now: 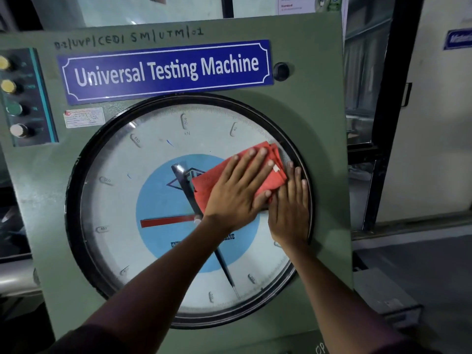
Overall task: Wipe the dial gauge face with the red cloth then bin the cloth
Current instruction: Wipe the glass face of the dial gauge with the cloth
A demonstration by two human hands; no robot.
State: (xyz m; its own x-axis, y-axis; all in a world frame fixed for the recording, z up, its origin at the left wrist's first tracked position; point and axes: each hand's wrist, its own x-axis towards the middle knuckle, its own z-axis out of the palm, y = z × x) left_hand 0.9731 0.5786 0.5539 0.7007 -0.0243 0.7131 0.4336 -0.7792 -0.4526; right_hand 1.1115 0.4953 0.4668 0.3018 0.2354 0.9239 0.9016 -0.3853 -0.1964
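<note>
Here, at the left edge of the green panel, a dark strip carries four round knobs in a column: two yellow, one green, one white. To their right, along the panel's top edge, a blue nameplate reads "Universal Testing Machine", with handwritten lettering above it. Below it, the gauge fills the panel's centre inside a black ring. A red pointer lies toward the left of the face; a black pointer runs to the lower right. The left hand, fingers spread flat, presses the folded cloth against the glass in the face's upper right. The right hand lies open and flat just beside it at the ring's right edge, touching the cloth's lower edge.
</note>
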